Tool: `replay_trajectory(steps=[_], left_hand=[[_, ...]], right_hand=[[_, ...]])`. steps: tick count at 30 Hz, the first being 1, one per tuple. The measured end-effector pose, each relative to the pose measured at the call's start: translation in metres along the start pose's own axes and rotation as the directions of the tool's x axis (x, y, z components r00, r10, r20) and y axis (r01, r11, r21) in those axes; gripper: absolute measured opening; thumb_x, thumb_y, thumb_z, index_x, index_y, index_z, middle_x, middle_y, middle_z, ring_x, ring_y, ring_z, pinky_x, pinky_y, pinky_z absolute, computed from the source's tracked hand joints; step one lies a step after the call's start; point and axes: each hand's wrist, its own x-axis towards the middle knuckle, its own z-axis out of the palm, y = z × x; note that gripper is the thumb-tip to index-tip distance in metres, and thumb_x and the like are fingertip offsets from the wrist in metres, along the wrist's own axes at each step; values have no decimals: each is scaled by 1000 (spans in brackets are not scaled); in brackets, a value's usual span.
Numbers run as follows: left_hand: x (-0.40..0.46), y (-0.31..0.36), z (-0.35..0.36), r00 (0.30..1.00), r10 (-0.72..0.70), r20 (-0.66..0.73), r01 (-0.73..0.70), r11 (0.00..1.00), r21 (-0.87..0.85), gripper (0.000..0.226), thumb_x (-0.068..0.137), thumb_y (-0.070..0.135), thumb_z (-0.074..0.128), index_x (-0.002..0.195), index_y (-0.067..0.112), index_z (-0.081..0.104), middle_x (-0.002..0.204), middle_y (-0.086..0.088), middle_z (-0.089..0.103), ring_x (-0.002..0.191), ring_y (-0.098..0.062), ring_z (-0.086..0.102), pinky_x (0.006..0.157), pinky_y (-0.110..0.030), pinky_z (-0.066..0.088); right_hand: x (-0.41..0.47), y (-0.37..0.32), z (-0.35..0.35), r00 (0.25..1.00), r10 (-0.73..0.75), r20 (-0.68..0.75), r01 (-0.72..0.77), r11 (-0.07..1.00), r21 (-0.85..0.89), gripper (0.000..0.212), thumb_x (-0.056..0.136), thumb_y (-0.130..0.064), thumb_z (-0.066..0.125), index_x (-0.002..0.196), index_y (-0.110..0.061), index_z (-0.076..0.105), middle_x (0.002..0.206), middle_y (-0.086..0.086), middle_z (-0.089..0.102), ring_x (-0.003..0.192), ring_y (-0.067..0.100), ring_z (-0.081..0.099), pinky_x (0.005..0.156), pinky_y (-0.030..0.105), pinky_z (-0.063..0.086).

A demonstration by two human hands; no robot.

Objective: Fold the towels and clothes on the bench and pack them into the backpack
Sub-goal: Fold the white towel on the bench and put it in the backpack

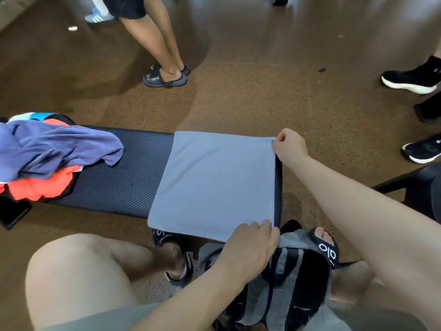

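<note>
Towel [214, 182]: grey-blue, folded into a neat square, lying flat across the right end of the bench, near edge hanging a bit over the front
Bench [124, 180]: black ribbed pad, runs left to right across the middle of the shot, bare stretch between the towel and the clothes heap
Floor [262, 91]: brown speckled, kinda shiny further back
Clothes pile [47, 154]: left end of the bench, rumpled purple-blue shirt on top of something bright orange, bit of light blue and white poking out behind, well apart from the towel
Backpack [286, 278]: grey and black, on the floor between the person's feet, just below the towel's near edge, can't tell if it's open
Bystanders: bare legs in dark slides [164, 75] beyond the bench, black sneakers [410, 80] off to the right
Left hand [250, 244]: fingers curled over the towel's near right corner, gripping it, ring on one finger
Right hand [290, 144]: pinching the far right corner between thumb and fingers, other fingers tucked in
</note>
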Motion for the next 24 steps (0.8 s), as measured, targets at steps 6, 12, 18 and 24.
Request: replay_trajectory(steps=[6,12,18,24], left_hand=[[-6,9,5,997,21,-77,-34,984,-177,36,69,19,82,80,21,47,64,6,46,45,-14,41,41,-29,13],[-31,0,-27,987,-148,-56,82,782,-618,18,106,33,40,97,17,43,84,0,52,71,-21,47,63,-37,39],[-66,-62,-44,934,-277,227,316,340,-886,24,94,37,58,79,22,47,72,6,58,81,-22,65,69,-34,45],[-95,-140,-33,848,-280,450,503,161,-849,30,95,23,62,73,19,43,59,7,65,90,-19,76,63,-27,42]], right_hand=[[-11,11,-20,998,56,18,-55,997,-46,4,91,-12,44,88,-14,46,98,13,56,77,27,46,53,32,30],[-18,-7,-42,1000,-10,-1,10,997,75,17,87,-18,55,104,-17,57,93,4,64,73,21,60,63,32,47],[-23,-82,-21,975,-172,141,146,973,177,18,88,-13,53,100,-15,66,80,3,66,62,17,59,55,31,52],[-17,-147,44,929,-197,314,195,980,39,18,83,-12,59,91,0,69,82,19,75,61,19,66,61,37,61]])
